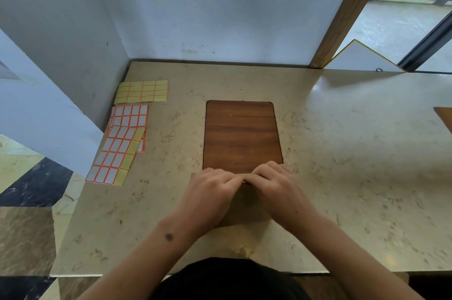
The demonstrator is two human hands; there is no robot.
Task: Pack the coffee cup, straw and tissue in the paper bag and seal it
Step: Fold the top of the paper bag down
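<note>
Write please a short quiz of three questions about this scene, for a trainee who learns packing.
1. True or false: both hands are on the top edge of the bag.
2. Where do the sticker sheets lie: A) left of the wooden board, B) on the board, C) right of the board?
3. Is the coffee cup visible in this view?

Key
1. True: the left hand and the right hand meet at the bag's top edge and pinch it.
2. A: the sheets lie on the table near the left wall.
3. No: neither cup, straw nor tissue shows; whether they are in the bag cannot be told.
</note>
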